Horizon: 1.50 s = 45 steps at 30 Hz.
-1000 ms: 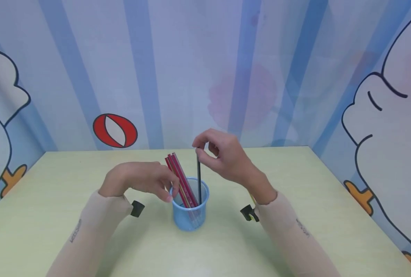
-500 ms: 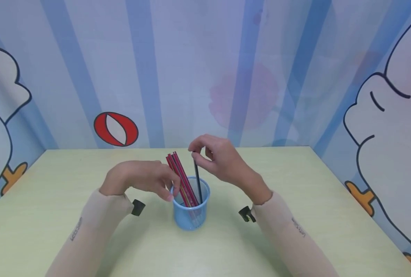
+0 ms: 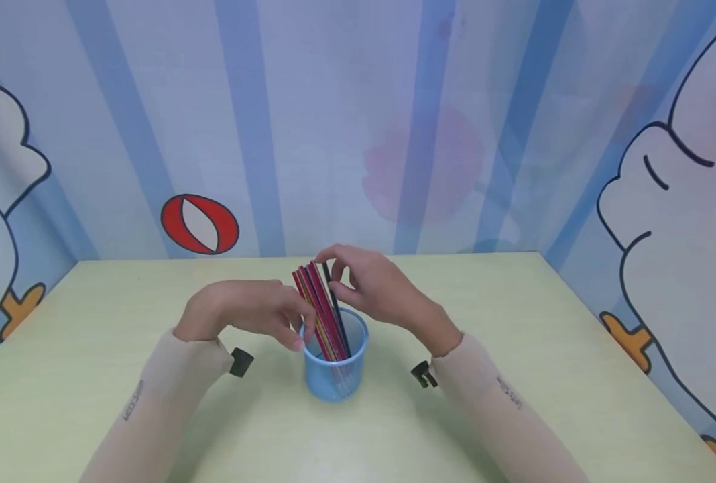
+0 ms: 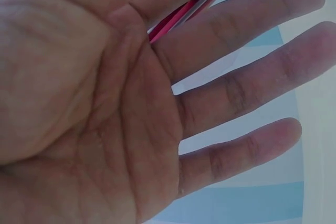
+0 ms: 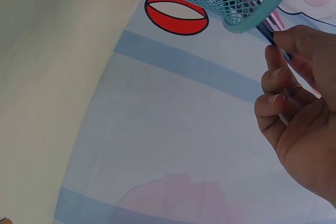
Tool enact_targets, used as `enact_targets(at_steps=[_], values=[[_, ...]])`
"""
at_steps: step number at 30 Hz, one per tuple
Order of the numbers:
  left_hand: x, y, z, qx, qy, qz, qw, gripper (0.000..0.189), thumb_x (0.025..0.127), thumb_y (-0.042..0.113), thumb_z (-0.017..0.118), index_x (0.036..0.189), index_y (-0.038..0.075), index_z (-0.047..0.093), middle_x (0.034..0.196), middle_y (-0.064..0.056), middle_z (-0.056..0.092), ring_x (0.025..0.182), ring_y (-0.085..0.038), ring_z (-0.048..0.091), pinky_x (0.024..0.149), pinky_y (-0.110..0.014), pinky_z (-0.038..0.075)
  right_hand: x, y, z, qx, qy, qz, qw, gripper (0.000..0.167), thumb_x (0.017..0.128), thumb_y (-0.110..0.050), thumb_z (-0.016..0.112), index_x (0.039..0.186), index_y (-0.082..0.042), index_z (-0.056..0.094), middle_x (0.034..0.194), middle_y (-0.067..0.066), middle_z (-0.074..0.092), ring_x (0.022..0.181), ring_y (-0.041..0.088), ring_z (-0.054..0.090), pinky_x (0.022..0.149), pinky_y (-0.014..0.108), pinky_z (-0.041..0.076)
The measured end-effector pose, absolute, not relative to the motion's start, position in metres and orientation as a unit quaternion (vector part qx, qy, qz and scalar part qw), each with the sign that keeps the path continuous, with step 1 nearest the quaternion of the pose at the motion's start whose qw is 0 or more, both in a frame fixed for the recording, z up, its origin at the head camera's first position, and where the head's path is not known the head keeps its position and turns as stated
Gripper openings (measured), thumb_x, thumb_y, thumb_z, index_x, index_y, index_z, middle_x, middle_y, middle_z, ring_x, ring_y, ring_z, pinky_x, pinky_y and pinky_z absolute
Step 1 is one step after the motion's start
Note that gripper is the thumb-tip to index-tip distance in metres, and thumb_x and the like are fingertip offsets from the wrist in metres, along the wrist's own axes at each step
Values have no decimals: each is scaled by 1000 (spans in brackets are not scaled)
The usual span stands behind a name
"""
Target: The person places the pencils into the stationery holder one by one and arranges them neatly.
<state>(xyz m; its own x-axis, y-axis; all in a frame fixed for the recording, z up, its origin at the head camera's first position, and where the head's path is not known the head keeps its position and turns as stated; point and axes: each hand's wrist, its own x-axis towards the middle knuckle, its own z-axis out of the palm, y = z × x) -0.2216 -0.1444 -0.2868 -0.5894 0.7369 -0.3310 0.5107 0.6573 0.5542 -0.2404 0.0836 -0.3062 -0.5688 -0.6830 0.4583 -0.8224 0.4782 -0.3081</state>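
The dark pencil point(image 3: 339, 316) leans inside the blue mesh cup point(image 3: 334, 384), beside a bundle of mostly red pencils point(image 3: 324, 302). The right hand point(image 3: 377, 285) pinches the dark pencil near its upper end. The left hand point(image 3: 252, 308) holds the cup's rim, other fingers extended. The cup stands on the pale table point(image 3: 334, 449), before a striped wall point(image 3: 334, 100).

The pale yellow-green counter point(image 3: 575, 376) looks smooth, its straight far edge crossing at twelve o'clock. Directly on it, near the middle of the visible surface, a blue mesh cup point(image 3: 334, 381) stands upright. Soft shadows fall at the cup's eight and four o'clock.
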Motion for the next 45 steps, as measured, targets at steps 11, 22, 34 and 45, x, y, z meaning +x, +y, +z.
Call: enact_targets(at_steps=[11, 22, 34, 45], values=[[-221, -144, -290, 347, 872, 207, 278, 9, 91, 21, 75, 97, 17, 69, 109, 8, 65, 104, -15, 62, 89, -36, 50, -241, 88, -307, 435, -860, 252, 89, 42, 96, -7, 64, 135, -17, 54, 92, -6, 64, 63, 9, 52, 61, 25, 48], [-221, -144, -291, 350, 869, 208, 280, 9, 91, 22, 75, 96, 18, 68, 109, 8, 65, 104, -15, 63, 89, -36, 51, -241, 94, -304, 449, -854, 255, 63, 49, 96, -4, 62, 142, -19, 53, 100, -3, 67, 57, 8, 50, 59, 25, 48], [-223, -143, -287, 353, 870, 200, 280, 8, 92, 22, 74, 95, 20, 67, 110, 7, 64, 105, -15, 63, 88, -34, 51, -244, 101, -297, 455, -854, 250, 44, 54, 98, -6, 61, 147, -22, 48, 106, -4, 69, 59, 8, 52, 60, 26, 49], [-223, -143, -287, 356, 868, 200, 282, 7, 92, 22, 74, 95, 20, 67, 107, 7, 65, 102, -13, 64, 86, -32, 51, -246, 120, -284, 399, -886, 236, -16, 45, 100, -11, 60, 143, -22, 51, 103, -3, 69, 64, 13, 58, 64, 30, 51]])
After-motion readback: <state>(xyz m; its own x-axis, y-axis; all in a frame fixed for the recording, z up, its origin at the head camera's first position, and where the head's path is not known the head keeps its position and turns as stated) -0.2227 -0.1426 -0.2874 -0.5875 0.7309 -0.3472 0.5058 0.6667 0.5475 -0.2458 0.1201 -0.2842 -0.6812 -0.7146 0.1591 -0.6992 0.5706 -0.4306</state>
